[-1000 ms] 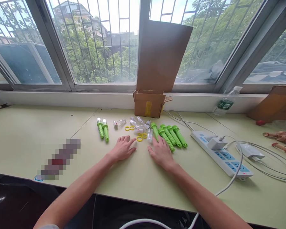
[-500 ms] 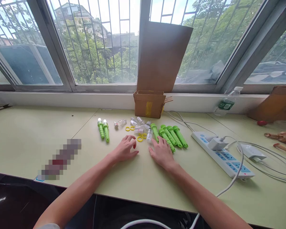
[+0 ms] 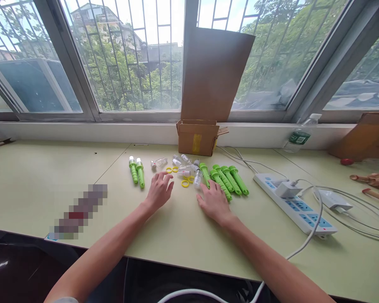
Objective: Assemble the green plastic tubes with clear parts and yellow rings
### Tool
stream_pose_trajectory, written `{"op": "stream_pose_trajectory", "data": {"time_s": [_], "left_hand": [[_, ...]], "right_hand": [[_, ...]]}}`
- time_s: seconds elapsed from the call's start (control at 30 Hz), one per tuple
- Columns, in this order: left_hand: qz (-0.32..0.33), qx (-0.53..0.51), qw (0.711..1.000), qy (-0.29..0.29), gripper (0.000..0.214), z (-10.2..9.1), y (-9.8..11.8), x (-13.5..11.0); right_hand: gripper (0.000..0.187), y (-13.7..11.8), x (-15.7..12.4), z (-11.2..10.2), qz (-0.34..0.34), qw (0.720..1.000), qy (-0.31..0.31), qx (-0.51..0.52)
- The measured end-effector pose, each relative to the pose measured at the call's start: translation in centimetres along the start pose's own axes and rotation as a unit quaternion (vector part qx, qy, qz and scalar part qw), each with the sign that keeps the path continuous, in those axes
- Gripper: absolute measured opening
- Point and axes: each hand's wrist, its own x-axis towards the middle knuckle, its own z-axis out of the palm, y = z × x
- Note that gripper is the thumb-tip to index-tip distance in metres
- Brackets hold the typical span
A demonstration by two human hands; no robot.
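My left hand (image 3: 159, 189) hovers over the desk with its fingers apart and nothing in them, just short of some yellow rings (image 3: 185, 184) and a clear plastic piece with a whitish end (image 3: 161, 162). My right hand (image 3: 215, 202) lies palm down, fingers spread, its fingertips against or right beside several green ridged plastic tubes (image 3: 238, 181); exact contact I cannot tell. Clear plastic cylinders (image 3: 198, 178) lie in a loose pile between the hands. To the left, two green tubes with white tops (image 3: 140, 172) lie side by side.
Behind the pile stands a cardboard box (image 3: 196, 141) with a raised flap. A white power strip (image 3: 295, 206) with plugs and looping cables lies to the right. Farther off are a plastic bottle (image 3: 300, 136) and wooden pieces (image 3: 371, 183). A pixelated object (image 3: 80, 212) lies at left.
My left hand has moved left and slightly away from me, toward the clear piece near the rings. My right hand has stayed nearly in place beside the green tubes.
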Motion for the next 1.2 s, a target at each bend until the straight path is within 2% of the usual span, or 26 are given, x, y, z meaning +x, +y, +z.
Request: {"op": "stream_pose_trajectory", "data": {"time_s": [0.17,0.33,0.7,1.0,1.2], "left_hand": [[0.106,-0.050,0.986,-0.118,0.042,0.2,1.7,-0.7],[0.120,-0.068,0.972,-0.192,0.048,0.2,2.2,-1.0],[0.078,-0.071,0.978,-0.180,0.052,-1.2,-0.5,-0.2],[0.092,-0.051,0.975,-0.197,0.054,-0.1,0.1,-0.3],[0.065,-0.046,0.983,-0.164,0.040,-0.5,-0.3,-0.1]], "right_hand": [[0.045,0.1,0.0,0.2,0.000,1.000,-0.003,-0.001],[0.045,0.2,0.0,0.3,-0.009,1.000,-0.007,0.001],[0.044,0.2,0.0,0.3,-0.007,1.000,-0.006,0.005],[0.044,0.1,0.0,0.1,-0.004,1.000,-0.016,0.003],[0.043,0.0,0.0,-0.1,0.002,1.000,-0.021,-0.001]]}}
